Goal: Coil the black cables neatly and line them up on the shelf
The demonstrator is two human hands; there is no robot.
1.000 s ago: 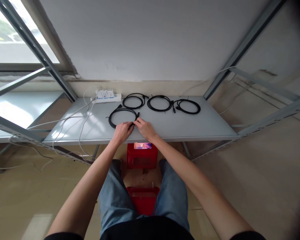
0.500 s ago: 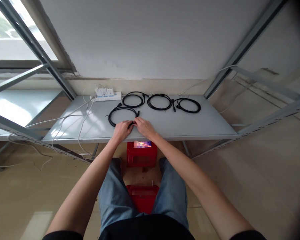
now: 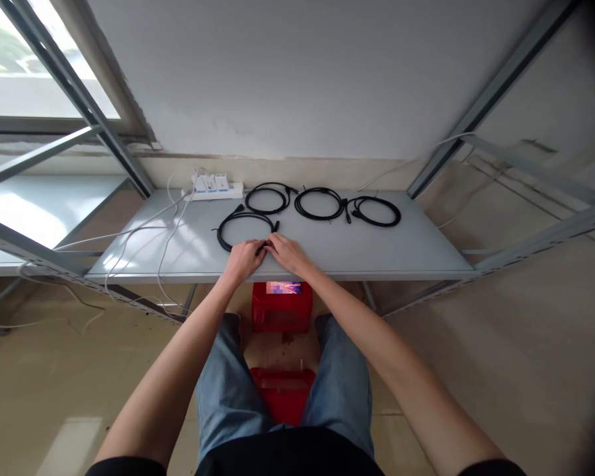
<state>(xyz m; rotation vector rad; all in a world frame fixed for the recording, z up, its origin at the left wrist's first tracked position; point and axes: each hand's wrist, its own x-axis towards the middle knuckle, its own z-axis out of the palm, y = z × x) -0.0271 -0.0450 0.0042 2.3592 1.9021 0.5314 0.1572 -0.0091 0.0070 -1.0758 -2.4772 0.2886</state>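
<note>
A coiled black cable (image 3: pixel 220 235) lies flat near the front of the grey shelf (image 3: pixel 377 254), its two plug ends on the far and right sides of the loop. My left hand (image 3: pixel 246 258) is closed on the near right part of this coil. Close beside it, my right hand (image 3: pixel 285 251) pinches at the same spot, fingertips almost meeting those of the left. What exactly lies between the right fingertips is too small to make out. Behind are further coiled black cables: one at the back middle (image 3: pixel 267 211), one right of it (image 3: pixel 319 217), and one farthest right (image 3: pixel 379 225).
A white power strip (image 3: pixel 213 194) with plugged-in adapters sits at the back left, white cords trailing over the shelf's left side. Metal uprights (image 3: pixel 496 99) frame both ends. Below the front edge stands a red stool (image 3: pixel 281 320) with a lit screen on it.
Both hands stay at the same part of the coil, with only slight finger movement. The whole view has shifted a little.
</note>
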